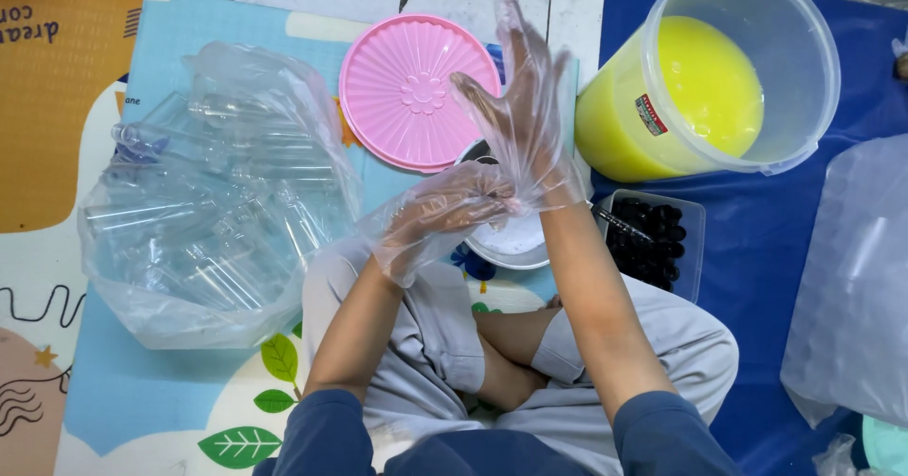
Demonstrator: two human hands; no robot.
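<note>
A person sits cross-legged on a printed floor mat (142, 381), with a blue sheet (757, 268) covering the floor on the right side.

The largest thing is a clear plastic bag of empty clear bottles (203, 211), lying on the mat toward its left edge; the bottles inside lie mostly on their sides, pointing different ways. At the right edge of the blue sheet lies another frosted plastic bag (851, 277). Toward the far right corner stands a clear bucket of yellow liquid (709, 79), mouth up and tilted toward the person. A round pink lid (407, 93) lies flat on the far edge of the mat, between the bottle bag and the bucket. Just below it a white bowl (511, 239) sits partly hidden under the hands, and beside that a clear tray of dark caps (657, 239) on the blue sheet.

The right hand (520, 116) is raised with fingers spread and pointing away, inside a loose clear plastic glove (515, 31) whose long axis runs away from the person. The left hand (445, 206), also gloved, has its grip pinched on that glove's cuff at the right wrist. Open mat lies near the left knee.
</note>
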